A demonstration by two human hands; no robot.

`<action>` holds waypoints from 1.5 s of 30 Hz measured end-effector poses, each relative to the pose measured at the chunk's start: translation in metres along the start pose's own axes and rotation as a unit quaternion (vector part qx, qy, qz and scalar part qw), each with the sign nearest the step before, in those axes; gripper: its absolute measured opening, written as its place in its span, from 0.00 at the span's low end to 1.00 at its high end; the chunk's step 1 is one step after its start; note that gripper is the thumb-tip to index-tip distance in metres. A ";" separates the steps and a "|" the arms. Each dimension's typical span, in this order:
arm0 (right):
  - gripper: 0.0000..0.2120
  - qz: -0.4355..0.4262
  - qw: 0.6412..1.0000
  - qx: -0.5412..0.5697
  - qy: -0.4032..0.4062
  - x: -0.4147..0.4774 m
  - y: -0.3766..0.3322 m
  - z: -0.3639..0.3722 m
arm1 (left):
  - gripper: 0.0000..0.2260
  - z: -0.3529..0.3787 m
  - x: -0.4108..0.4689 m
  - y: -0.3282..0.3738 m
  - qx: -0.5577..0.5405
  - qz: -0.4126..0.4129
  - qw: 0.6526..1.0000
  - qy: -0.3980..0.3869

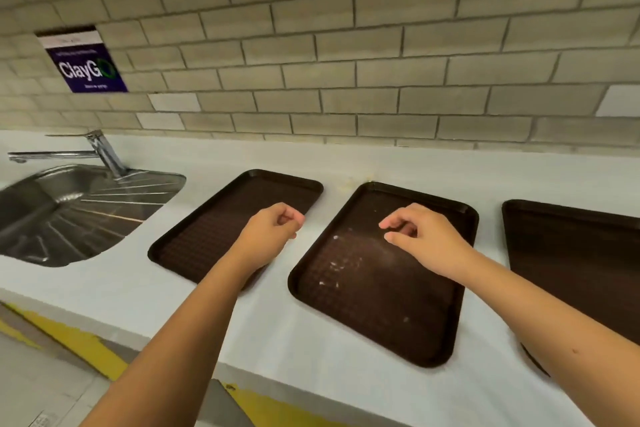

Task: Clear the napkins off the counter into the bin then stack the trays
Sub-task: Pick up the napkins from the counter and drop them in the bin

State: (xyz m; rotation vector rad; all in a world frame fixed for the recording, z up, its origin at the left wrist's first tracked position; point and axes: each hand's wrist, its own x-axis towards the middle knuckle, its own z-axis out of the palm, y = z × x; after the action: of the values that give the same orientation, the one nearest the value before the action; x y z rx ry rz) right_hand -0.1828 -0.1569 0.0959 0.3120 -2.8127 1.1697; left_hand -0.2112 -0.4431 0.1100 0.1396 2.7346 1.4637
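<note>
Three dark brown trays lie flat, side by side, on the white counter (346,357). The left tray (214,229) sits beside the sink, the middle tray (381,291) carries small white scraps, and the right tray (571,253) is cut off by the frame edge. My left hand (273,229) hovers over the left tray's right edge with its fingers curled in and nothing in it. My right hand (419,236) hangs over the far half of the middle tray, fingers loosely curled, holding nothing. No napkin or bin is in view.
A steel sink (69,215) with a drainer and a tap (100,149) is set into the counter at the left. A tiled wall with a blue sign (86,62) stands behind. Yellow-striped floor (79,347) shows below the counter's front edge.
</note>
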 end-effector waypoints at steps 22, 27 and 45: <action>0.19 0.131 0.988 -0.076 -0.008 0.252 0.114 0.027 | 0.18 0.047 0.256 -0.057 0.078 0.010 0.995 -0.068; 0.20 0.131 0.985 -0.104 -0.050 0.296 0.133 0.045 | 0.20 0.079 0.292 -0.061 0.137 0.070 0.983 -0.102; 0.07 0.131 0.983 -0.126 -0.022 0.350 0.159 0.081 | 0.14 0.143 0.343 -0.064 0.357 0.106 0.919 -0.128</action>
State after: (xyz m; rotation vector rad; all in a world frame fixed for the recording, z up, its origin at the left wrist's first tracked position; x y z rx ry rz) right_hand -0.5590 -0.1592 -0.0186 -0.0545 -3.0673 0.8333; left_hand -0.5455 -0.3264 -0.0190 0.6094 2.9309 0.3480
